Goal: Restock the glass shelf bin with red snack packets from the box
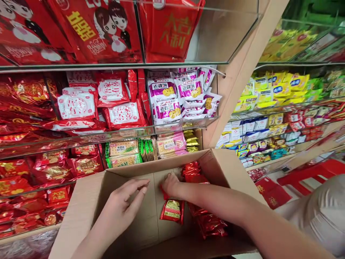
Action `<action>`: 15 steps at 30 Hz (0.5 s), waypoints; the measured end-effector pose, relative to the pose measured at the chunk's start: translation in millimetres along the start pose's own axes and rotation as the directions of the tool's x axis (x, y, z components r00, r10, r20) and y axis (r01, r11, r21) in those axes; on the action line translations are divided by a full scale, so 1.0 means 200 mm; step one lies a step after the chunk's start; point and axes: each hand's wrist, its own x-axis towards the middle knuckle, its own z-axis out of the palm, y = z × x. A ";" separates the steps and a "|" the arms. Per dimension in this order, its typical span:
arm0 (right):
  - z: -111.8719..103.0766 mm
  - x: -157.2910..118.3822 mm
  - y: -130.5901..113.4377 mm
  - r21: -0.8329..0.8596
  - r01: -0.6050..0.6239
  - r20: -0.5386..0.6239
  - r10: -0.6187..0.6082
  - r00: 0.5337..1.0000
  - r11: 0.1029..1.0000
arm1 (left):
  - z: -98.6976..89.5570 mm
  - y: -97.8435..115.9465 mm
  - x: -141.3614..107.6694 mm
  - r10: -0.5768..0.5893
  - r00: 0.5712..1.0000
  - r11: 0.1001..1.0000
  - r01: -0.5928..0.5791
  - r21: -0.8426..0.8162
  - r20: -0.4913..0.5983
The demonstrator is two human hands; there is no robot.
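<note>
An open cardboard box (156,163) stands in front of the shelves. My right hand (171,185) reaches down into it, fingers curled on a red snack packet (164,193) that it mostly hides. Just below that hand, a red packet with a gold label (172,211) lies on the box bottom. A row of shiny red packets (211,225) lines the right side of the box, partly covered by my right forearm. Over the left part of the box is my left hand (126,201), with its thumb and bent fingers slightly apart and nothing between them.
Glass-fronted shelves hold red packets (122,113), purple and white packets (165,93) and biscuit packs (122,148). A wooden upright (229,82) divides them from more shelves at right. A red stool (299,185) and a person's clothed leg (320,212) are at lower right.
</note>
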 end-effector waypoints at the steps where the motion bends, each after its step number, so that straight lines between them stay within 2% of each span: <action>1: -0.04 -0.01 -0.01 -0.041 0.044 0.045 -0.042 0.998 0.998 | 0.01 -0.03 -0.01 -0.068 0.998 0.998 0.068 -0.009 -0.002; 4: -0.24 -0.07 -0.07 -0.044 0.202 0.193 -0.190 0.963 0.978 | 0.04 -0.08 -0.03 -0.209 0.977 0.978 0.210 -0.009 0.048; 6: -0.40 -0.12 -0.11 0.032 0.326 0.252 -0.323 0.912 0.945 | 0.06 -0.06 -0.02 -0.231 0.962 0.970 0.239 -0.041 0.144; 7: -0.47 -0.15 -0.13 0.103 0.373 0.238 -0.386 0.891 0.922 | 0.06 -0.03 -0.01 -0.218 0.959 0.967 0.237 -0.089 0.182; 9: -0.57 -0.21 -0.16 0.317 0.379 0.059 -0.416 0.907 0.870 | 0.06 0.05 0.02 -0.177 0.972 0.947 0.211 -0.240 0.157; 10: -0.60 -0.24 -0.18 0.452 0.348 -0.074 -0.354 0.932 0.821 | 0.07 0.09 0.03 -0.174 0.981 0.926 0.194 -0.324 0.092; 11: -0.60 -0.26 -0.19 0.580 0.310 -0.197 -0.240 0.951 0.753 | 0.07 0.13 0.05 -0.193 0.981 0.898 0.180 -0.402 0.009; 12: -0.60 -0.27 -0.19 0.677 0.288 -0.295 -0.109 0.949 0.677 | 0.08 0.17 0.07 -0.231 0.970 0.869 0.172 -0.464 -0.074; 14: -0.59 -0.27 -0.19 0.755 0.292 -0.422 0.094 0.902 0.586 | 0.09 0.24 0.11 -0.282 0.941 0.846 0.151 -0.512 -0.188; 15: -0.58 -0.26 -0.19 0.747 0.308 -0.471 0.143 0.870 0.589 | 0.09 0.26 0.13 -0.282 0.932 0.857 0.138 -0.497 -0.227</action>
